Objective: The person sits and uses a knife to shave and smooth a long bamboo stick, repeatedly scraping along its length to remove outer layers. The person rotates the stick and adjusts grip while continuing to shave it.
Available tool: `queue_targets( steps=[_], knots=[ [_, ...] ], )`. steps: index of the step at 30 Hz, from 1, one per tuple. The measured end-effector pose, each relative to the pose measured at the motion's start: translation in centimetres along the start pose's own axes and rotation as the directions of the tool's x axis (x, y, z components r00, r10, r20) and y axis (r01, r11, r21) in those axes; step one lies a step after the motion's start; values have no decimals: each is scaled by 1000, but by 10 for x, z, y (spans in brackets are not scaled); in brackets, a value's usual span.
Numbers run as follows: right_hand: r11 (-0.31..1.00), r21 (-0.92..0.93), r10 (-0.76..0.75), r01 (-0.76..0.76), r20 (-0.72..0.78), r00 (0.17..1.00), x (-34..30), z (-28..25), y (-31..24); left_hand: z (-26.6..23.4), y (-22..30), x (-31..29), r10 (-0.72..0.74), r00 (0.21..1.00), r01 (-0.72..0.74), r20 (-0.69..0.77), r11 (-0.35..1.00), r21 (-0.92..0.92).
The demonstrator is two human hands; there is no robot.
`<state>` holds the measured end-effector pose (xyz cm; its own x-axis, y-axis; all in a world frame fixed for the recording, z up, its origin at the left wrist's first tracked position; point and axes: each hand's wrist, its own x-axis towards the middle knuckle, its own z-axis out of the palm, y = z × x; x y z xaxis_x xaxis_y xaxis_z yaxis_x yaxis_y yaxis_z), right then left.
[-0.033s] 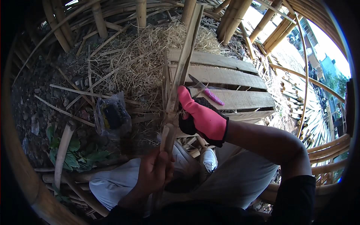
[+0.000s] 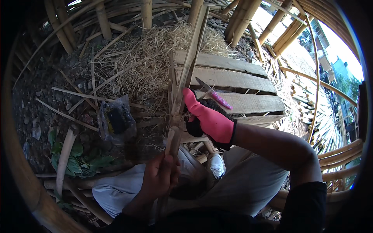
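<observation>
A long split bamboo piece [image 2: 189, 62] slants up and away from my lap, with its hollow inner side showing on the far stretch and a node near the middle. My bare left hand [image 2: 161, 174] is closed around its near part, thumb on top. Higher up, my right hand [image 2: 210, 121], in a pink and black glove, grips the bamboo's right side at about the node. The thumb lies along the edge and the other fingers are curled, partly hidden. Just beyond the glove, a knife [image 2: 213, 93] with a pink patterned handle lies on a slatted wooden crate [image 2: 248, 103].
Dry straw-like shavings [image 2: 136, 66] heap behind and left of the crate. A clear plastic bag [image 2: 116, 118] with a dark thing inside lies on the ground at left, near green leaves [image 2: 79, 163]. Bamboo posts [image 2: 241, 21] stand at the back. My white shoe [image 2: 216, 165] is below the crate.
Almost nothing differs. My right hand and the bamboo have shifted very slightly; both hands keep their hold.
</observation>
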<state>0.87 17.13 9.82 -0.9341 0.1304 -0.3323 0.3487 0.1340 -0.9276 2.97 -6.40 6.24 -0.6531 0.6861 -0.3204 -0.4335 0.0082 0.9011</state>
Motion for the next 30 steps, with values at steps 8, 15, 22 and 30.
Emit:
queue_targets(
  steps=[8, 15, 22, 30],
  knots=[
    [561, -639, -813, 526, -303, 498, 16, -59, -44, -9, -2, 13, -59, 998, 63, 33, 988, -141],
    [-673, -612, -688, 416, 724, -50, -3, -43, -64, -13, 0, 14, -91, 992, 107, 89, 974, -202],
    [-643, -614, -624, 458, 767, 152, 18, -35, -61, -15, -2, 10, -129, 982, 162, 136, 950, -266],
    [-565, -679, -697, 470, 697, 169, 19, -33, -57, -16, -2, 7, -108, 975, 169, 196, 929, -330]
  ],
)
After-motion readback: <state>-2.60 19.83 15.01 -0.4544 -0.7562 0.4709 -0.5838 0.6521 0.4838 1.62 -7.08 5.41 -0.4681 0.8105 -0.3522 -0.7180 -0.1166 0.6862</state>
